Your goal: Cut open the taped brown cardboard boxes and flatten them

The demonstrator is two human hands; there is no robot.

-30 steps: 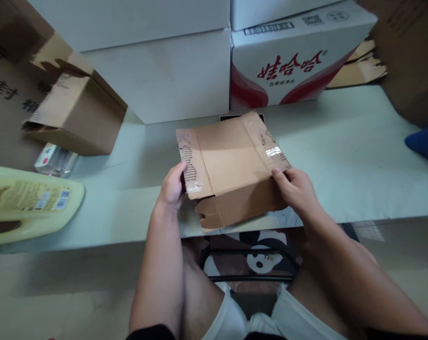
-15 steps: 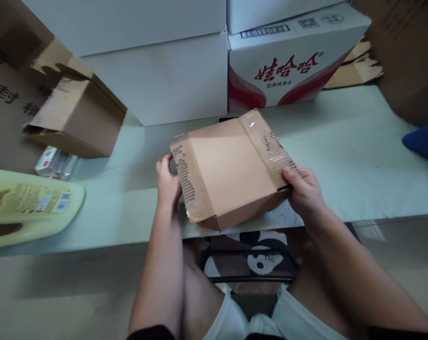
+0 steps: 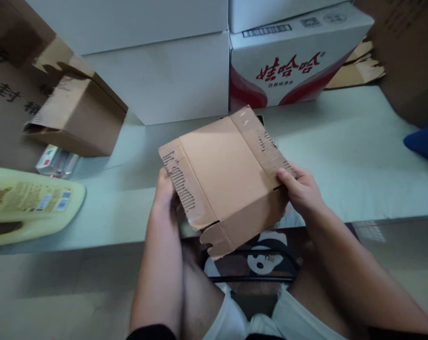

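Observation:
A brown cardboard box (image 3: 224,165) with torn, ragged flaps is held tilted over the front edge of the table, between both hands. My left hand (image 3: 165,190) grips its left side, the fingers mostly hidden behind the torn left flap. On the right, my right hand (image 3: 300,186) pinches the right flap, thumb on top and fingers underneath. A small torn flap (image 3: 219,241) sticks out at the box's near left corner. Behind the box, part of a dark flat object (image 3: 259,119) shows on the table.
White cartons (image 3: 157,85) and a red-and-white water carton (image 3: 288,71) stand at the back. At left are another cardboard box (image 3: 89,115), a clear plastic package (image 3: 56,162) and a yellow bottle (image 3: 40,203). A blue object (image 3: 426,144) lies at the right edge of the pale table (image 3: 348,165).
The cardboard box has turned and tipped, its left side coming lower and nearer. The small near-left flap now sticks out. My left hand has shifted down along the side.

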